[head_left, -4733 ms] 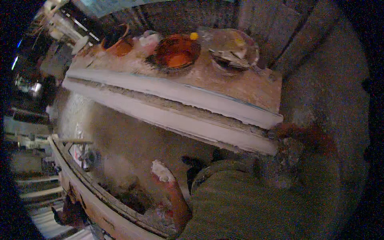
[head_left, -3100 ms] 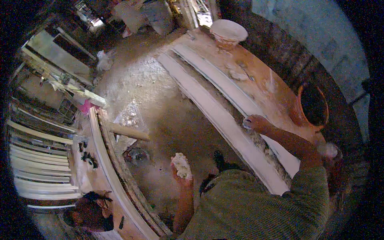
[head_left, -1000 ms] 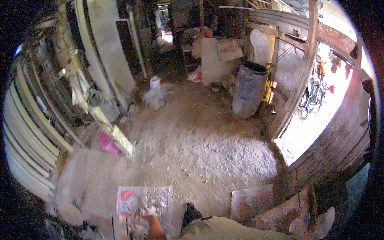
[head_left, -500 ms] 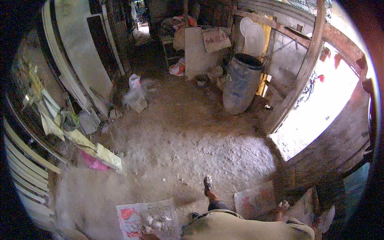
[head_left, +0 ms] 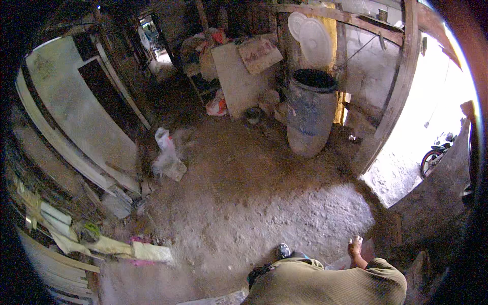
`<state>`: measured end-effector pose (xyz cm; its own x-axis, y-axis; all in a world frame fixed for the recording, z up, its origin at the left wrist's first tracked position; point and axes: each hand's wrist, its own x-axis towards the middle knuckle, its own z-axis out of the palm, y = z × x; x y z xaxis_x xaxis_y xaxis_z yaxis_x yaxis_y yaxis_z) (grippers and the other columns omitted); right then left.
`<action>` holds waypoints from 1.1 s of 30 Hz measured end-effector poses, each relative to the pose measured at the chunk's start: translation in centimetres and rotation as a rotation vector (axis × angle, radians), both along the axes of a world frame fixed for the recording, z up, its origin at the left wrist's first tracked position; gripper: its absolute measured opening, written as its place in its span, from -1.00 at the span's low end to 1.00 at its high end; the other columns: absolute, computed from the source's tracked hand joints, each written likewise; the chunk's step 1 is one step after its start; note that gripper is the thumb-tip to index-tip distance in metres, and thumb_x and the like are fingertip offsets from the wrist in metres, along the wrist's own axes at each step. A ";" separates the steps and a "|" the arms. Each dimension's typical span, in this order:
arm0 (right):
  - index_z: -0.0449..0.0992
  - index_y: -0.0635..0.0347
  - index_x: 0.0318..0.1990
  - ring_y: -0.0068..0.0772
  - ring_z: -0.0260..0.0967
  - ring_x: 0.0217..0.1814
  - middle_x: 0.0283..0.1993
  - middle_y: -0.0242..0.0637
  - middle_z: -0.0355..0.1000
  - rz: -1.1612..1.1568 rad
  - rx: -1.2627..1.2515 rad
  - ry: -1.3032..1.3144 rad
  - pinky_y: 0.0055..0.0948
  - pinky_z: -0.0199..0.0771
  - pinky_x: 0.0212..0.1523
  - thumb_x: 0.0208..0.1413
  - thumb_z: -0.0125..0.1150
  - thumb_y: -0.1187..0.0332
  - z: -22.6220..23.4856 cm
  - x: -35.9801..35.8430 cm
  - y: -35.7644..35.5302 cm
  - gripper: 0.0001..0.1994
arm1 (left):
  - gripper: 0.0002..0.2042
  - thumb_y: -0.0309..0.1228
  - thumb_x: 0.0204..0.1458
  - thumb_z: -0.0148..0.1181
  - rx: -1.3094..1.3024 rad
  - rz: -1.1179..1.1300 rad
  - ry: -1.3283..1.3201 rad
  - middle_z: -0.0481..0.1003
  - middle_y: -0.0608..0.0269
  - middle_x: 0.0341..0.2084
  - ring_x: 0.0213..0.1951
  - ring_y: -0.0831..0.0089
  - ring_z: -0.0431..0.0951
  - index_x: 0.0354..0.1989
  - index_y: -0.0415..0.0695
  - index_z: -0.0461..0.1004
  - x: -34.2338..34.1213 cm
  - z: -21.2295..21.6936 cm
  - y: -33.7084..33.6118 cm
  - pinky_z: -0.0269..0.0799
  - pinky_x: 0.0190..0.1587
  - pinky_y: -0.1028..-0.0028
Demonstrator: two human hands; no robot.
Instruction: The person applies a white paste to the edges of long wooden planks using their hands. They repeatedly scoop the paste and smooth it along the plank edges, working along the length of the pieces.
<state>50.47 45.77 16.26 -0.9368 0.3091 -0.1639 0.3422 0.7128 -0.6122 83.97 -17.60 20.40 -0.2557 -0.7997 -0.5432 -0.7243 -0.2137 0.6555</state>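
Note:
My right hand [head_left: 355, 246] reaches forward beyond my knees at the lower right, bare, with pale, whitish fingertips. Its fingers look slightly apart, and nothing shows in them. Just beside and beneath it lies part of a pale sheet with reddish patches [head_left: 339, 263], mostly hidden by my arm and shirt. My left hand is out of the picture. At the bottom edge, the rim of another pale sheet [head_left: 223, 299] shows to the left of my body. One shoe [head_left: 283, 250] rests on the dirt floor in front of me.
A large blue-grey barrel [head_left: 311, 114] stands by the right wall, near white round lids [head_left: 315, 41]. Left lie a white bag [head_left: 165, 142], a block [head_left: 175, 170] and a pale plank [head_left: 152, 251]. A bright doorway [head_left: 406, 147] opens right, with a motorcycle wheel [head_left: 431, 161] outside.
The view has tilted up and turned, so most of the left sheet has left the picture. My right hand now reaches farther forward; the leaning board beside it is less visible.

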 end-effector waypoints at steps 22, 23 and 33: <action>0.55 0.12 -0.27 0.03 0.34 -0.56 -0.60 0.00 0.36 0.577 0.328 -0.378 -0.08 0.37 -0.45 0.07 0.30 0.03 -5.5 -30.4 -33.3 -0.67 | -0.48 -0.13 0.22 0.12 0.191 -0.415 -0.167 0.39 -0.08 0.16 0.17 0.12 0.42 0.20 -0.27 0.34 -47.6 -7.2 -39.8 0.35 0.16 0.23; 0.53 0.17 -0.40 -0.14 0.31 -0.57 -0.57 -0.02 0.37 0.587 0.273 -0.438 -0.13 0.29 -0.48 0.05 0.32 0.05 -5.5 -32.1 -35.0 -0.66 | -0.47 -0.13 0.22 0.12 0.153 -0.461 -0.145 0.39 -0.08 0.17 0.18 0.12 0.41 0.21 -0.28 0.34 -51.1 -6.4 -42.7 0.35 0.17 0.23; 0.38 -0.01 -0.57 -0.26 0.33 -0.49 -0.55 -0.34 0.38 0.211 -0.600 -0.156 -0.13 0.29 -0.49 -0.06 0.28 0.21 -11.9 -49.1 -49.9 -0.79 | -0.45 -0.05 0.24 0.08 0.222 -0.561 0.734 0.31 0.03 0.31 0.33 0.11 0.29 0.35 -0.02 0.31 -98.1 3.6 -62.5 0.13 0.37 0.23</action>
